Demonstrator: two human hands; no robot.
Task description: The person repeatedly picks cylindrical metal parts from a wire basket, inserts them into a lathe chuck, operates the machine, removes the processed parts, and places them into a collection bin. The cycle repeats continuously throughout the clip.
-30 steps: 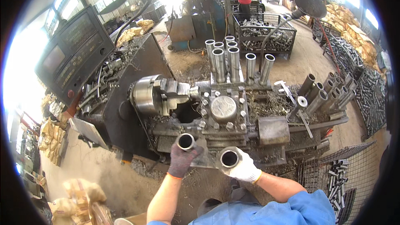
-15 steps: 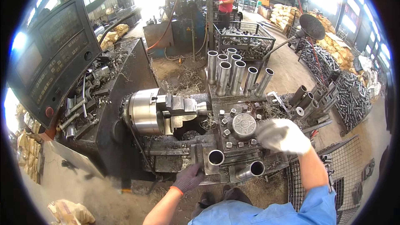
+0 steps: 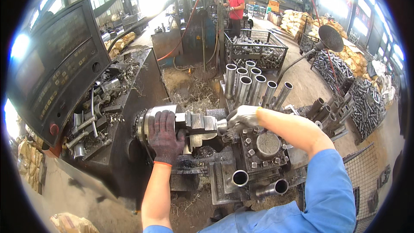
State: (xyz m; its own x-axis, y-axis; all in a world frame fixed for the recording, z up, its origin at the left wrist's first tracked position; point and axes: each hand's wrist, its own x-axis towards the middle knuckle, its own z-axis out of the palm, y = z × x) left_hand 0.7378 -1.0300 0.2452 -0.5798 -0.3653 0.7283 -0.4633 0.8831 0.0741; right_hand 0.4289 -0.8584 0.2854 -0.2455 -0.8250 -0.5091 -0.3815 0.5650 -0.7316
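Note:
My left hand [image 3: 166, 136], in a dark glove with an orange cuff, lies over the steel lathe chuck [image 3: 148, 123], its fingers stretched flat across the top. A short metal tube [image 3: 222, 126] sticks out of the chuck jaws [image 3: 196, 122]. At its free end is my right hand [image 3: 243, 117], in a pale glove, with fingers curled down around it; the fingertips are partly hidden. Curly metal shavings [image 3: 230, 137] hang just below that hand. Right of them sits the tool post [image 3: 268, 144], ringed with square-headed bolts.
Several upright steel tubes [image 3: 243, 88] stand behind the tool post, with more tubes [image 3: 330, 114] at right. Two tubes [image 3: 239, 178] [image 3: 276, 187] rest near my body. A control panel [image 3: 56, 69] rises at left. A lamp [image 3: 330, 39] leans in. Beyond, a person [image 3: 235, 11] in red stands by a wire bin [image 3: 256, 51].
My left hand has moved up from the front of the lathe onto the chuck. My right hand has swung left from beside the tool post to the tube's end. The view has shifted slightly.

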